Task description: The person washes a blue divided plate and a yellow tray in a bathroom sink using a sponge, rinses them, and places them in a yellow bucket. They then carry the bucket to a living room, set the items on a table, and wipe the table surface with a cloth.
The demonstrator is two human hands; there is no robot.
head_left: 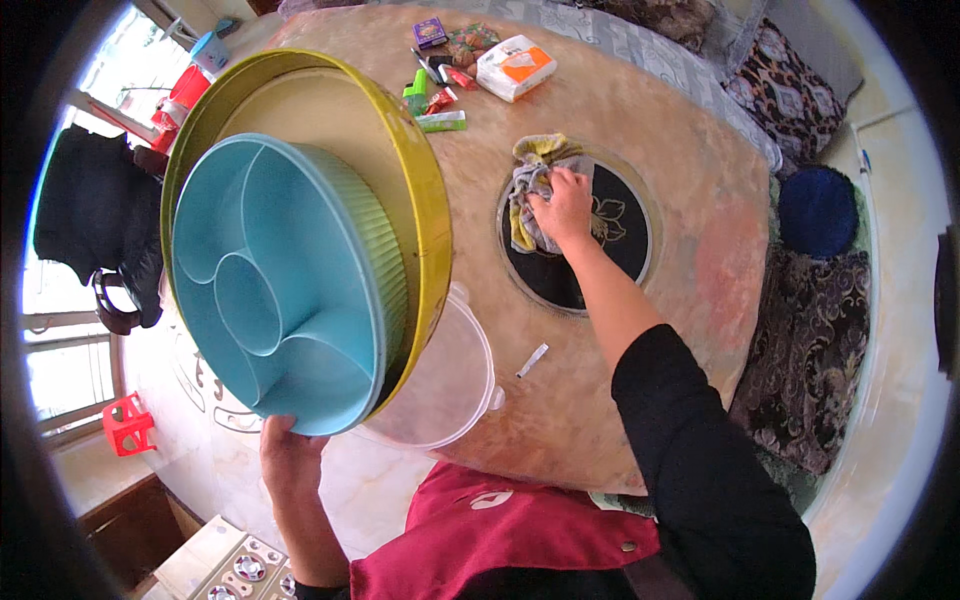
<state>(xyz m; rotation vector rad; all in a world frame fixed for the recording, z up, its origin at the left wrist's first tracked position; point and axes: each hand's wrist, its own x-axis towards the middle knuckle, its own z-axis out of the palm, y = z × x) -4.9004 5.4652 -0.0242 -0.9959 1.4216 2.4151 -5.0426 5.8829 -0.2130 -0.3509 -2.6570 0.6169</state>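
Note:
My left hand [290,455] grips the lower rim of a round turquoise divided tray [315,250], thumb on top and the other fingers mostly hidden below. That tray is tilted up and sits inside a larger yellow round tray [432,190] with a high rim; I cannot tell whether my fingers reach the yellow one too. Bunched under my right hand [565,208] is a grey and yellow cloth [538,150], its fingers closed on it. The cloth lies over a round black panel [625,250] with a gold flower outline, set in the table [690,230].
A clear plastic lid [450,390] lies by the near table edge, with a small white packet [532,360] beside it. Tissue pack [517,68], purple box [430,33], green bottle [415,92] and several tubes stand at the far side. A red stool [128,425] is at left.

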